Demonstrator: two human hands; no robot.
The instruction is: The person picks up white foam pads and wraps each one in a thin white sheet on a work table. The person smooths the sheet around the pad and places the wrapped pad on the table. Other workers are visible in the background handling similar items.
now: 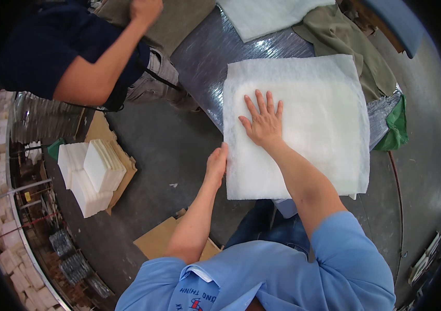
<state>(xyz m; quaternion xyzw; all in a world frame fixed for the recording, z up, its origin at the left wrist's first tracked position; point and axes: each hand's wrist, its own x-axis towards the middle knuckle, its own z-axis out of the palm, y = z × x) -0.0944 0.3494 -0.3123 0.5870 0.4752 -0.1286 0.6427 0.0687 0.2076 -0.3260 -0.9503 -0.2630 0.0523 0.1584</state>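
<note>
A squarish white wadding sheet (324, 155) lies in front of me, over a larger-looking layer whose paler border (293, 66) shows along the far side. My right hand (264, 123) rests flat on it, left of the middle, with the fingers spread. At the sheet's left edge is my left hand (217, 165), seen from the side. It is closed at that edge, and some of its fingers are hidden. Beneath the wadding is a table (205, 57) wrapped in shiny plastic film.
Another white wadding piece (267, 15) and olive-brown fabric (342, 39) lie on the table's far part. A person in dark clothing (91, 57) stands at the left. White foam blocks (93, 171) sit on cardboard on the floor. Green plastic (396, 124) hangs at the right corner.
</note>
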